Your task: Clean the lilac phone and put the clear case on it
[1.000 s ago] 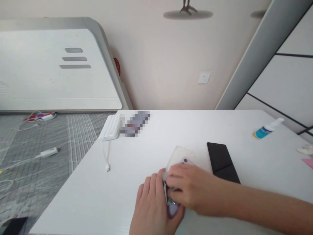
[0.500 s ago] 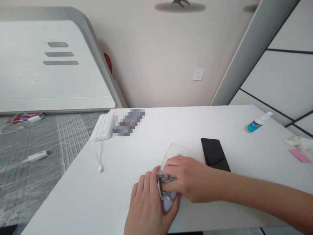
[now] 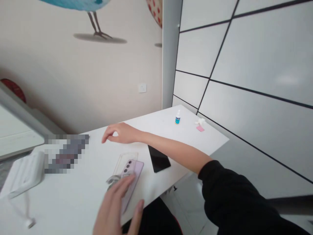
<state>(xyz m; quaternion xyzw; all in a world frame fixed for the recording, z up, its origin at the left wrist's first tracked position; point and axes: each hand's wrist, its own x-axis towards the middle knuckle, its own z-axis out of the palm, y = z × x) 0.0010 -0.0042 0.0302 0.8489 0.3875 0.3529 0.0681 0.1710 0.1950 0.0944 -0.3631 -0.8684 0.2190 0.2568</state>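
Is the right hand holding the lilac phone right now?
No, the right hand is empty and lies up the table beyond the lilac phone, while the left hand is the one over it.

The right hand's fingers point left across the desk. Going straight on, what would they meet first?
Probably the pixelated item lying on the white desk. The right hand's fingers seem to have nothing before it, though depth is hard to judge from this view.

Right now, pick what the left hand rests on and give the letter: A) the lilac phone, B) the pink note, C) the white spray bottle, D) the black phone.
A: the left hand lies across the lilac phone, just below its camera lenses.
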